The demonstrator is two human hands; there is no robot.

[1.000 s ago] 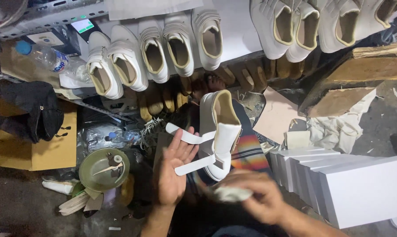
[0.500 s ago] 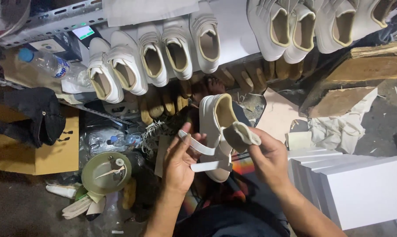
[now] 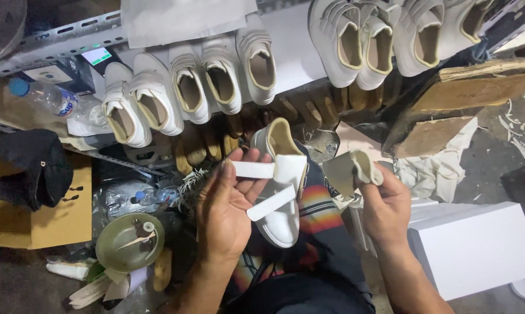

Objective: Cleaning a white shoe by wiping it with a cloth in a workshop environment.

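Note:
My left hand (image 3: 230,206) holds a white strap shoe (image 3: 278,192) from below, toe pointing toward me, its two straps hanging loose to the left over my fingers. My right hand (image 3: 384,203) is to the right of the shoe and grips a crumpled wad of beige paper (image 3: 348,171) between thumb and fingers, lifted clear of the shoe's opening. Both hands are above my lap, over a striped cloth (image 3: 317,212).
Rows of matching white shoes (image 3: 187,93) lie on a shelf ahead. White boxes (image 3: 477,247) stand at the right. A plastic bottle (image 3: 44,99), a black bag (image 3: 27,166), cardboard (image 3: 38,221) and a green lid (image 3: 130,241) sit at the left.
My right hand rose from my lap to the shoe, then drew away to the right with the paper wad. My left hand closed under the shoe and steadied it.

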